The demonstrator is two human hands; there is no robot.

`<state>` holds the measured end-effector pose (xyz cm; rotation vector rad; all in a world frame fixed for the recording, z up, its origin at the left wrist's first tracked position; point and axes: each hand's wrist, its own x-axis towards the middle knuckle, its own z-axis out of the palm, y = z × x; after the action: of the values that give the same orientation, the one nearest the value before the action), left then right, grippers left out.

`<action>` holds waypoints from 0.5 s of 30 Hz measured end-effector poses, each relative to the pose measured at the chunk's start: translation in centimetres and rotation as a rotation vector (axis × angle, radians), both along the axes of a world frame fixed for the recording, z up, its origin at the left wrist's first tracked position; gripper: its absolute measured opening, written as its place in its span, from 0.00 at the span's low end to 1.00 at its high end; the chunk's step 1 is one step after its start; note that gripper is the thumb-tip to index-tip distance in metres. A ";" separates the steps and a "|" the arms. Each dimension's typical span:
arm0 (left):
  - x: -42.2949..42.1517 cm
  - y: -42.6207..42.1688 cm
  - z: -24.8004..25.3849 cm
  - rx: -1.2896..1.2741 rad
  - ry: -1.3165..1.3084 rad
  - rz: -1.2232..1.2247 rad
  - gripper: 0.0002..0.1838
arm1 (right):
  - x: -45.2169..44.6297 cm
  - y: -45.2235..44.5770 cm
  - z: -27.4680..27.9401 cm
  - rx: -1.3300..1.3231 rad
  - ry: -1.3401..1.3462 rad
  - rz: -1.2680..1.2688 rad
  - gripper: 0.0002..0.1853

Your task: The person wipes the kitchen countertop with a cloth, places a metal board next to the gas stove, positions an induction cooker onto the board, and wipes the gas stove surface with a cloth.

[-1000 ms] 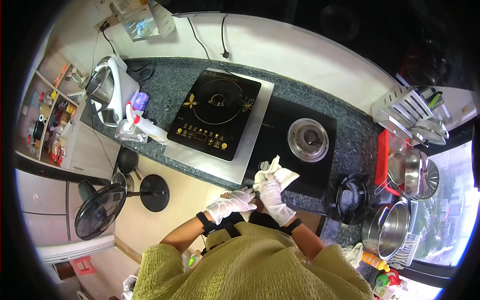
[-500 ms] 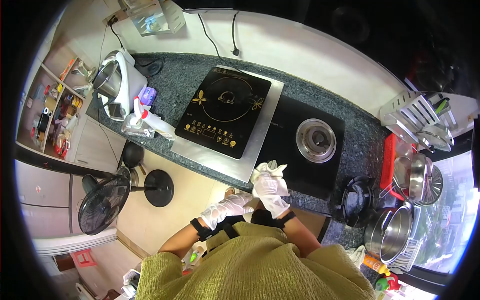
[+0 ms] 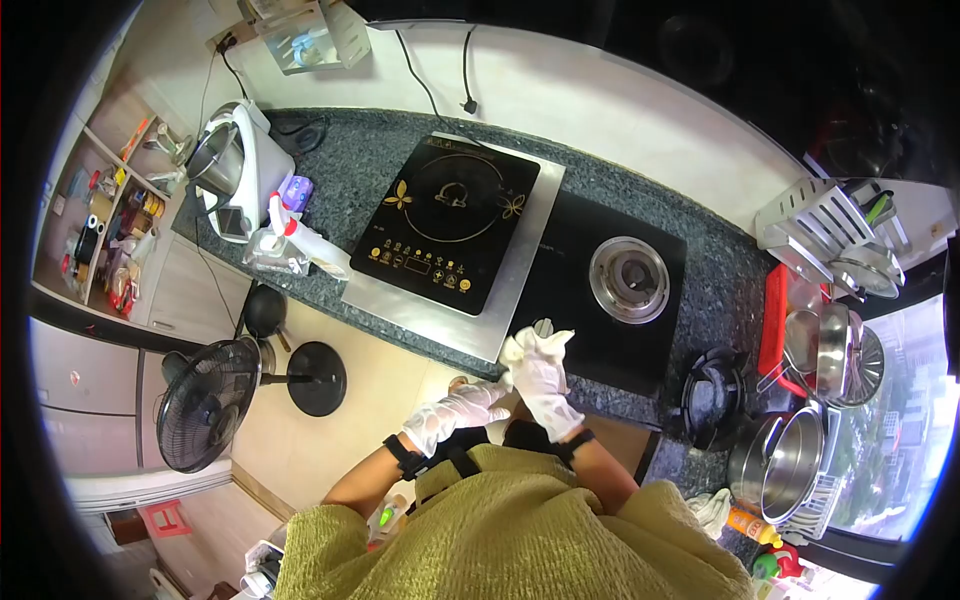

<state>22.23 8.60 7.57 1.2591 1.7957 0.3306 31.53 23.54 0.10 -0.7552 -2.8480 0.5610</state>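
Both my hands wear thin white translucent gloves. A white cloth is bunched under the fingers of my right hand, at the near left corner of the black gas stove. Just beyond the cloth a stove knob pokes out. My left hand hovers in front of the counter edge, its fingers stretched toward my right hand, with nothing seen in it. To the left of the stove, a black induction cooker lies on a silver metal plate.
A burner ring sits on the stove. The black pan support rests on the counter at right, near steel pots and a red rack. At left are a spray bottle, a food processor and a standing fan.
My right hand and the cloth have shifted slightly, and the cloth looks more bunched beneath the fingers. My left hand has drawn a little closer to the right one.
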 end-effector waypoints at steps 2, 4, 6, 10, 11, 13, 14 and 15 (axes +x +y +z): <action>0.0 0.2 0.5 -0.041 -0.015 0.005 0.31 | 0.8 0.5 0.5 -0.157 -0.130 -0.054 0.22; 0.0 -0.2 -0.9 -0.013 -0.011 -0.018 0.30 | 0.8 0.9 1.2 -0.157 -0.042 -0.028 0.22; 0.3 -0.4 -1.4 -0.002 0.005 -0.028 0.30 | 0.5 0.7 0.7 -0.071 0.035 0.015 0.21; 0.8 -0.4 -0.9 -0.022 0.055 -0.025 0.31 | -1.2 -0.3 -1.4 -0.119 -0.056 -0.088 0.25; 0.7 -0.3 -1.0 -0.030 0.068 -0.030 0.31 | -0.7 -0.3 -1.5 -0.173 -0.059 -0.095 0.25; 0.4 0.2 -0.5 -0.026 0.021 -0.035 0.31 | 0.6 0.2 -1.5 -0.107 -0.036 -0.046 0.26; 0.7 0.2 -0.3 -0.030 -0.009 -0.041 0.31 | 1.0 0.4 -1.7 0.014 -0.012 -0.002 0.27; 0.7 0.2 -0.1 -0.041 -0.001 -0.039 0.31 | 0.3 0.6 -0.7 -0.025 -0.025 -0.001 0.26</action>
<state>22.96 8.82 7.42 1.2629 1.7665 0.2708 31.86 24.10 -0.65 -0.7734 -2.8682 0.5920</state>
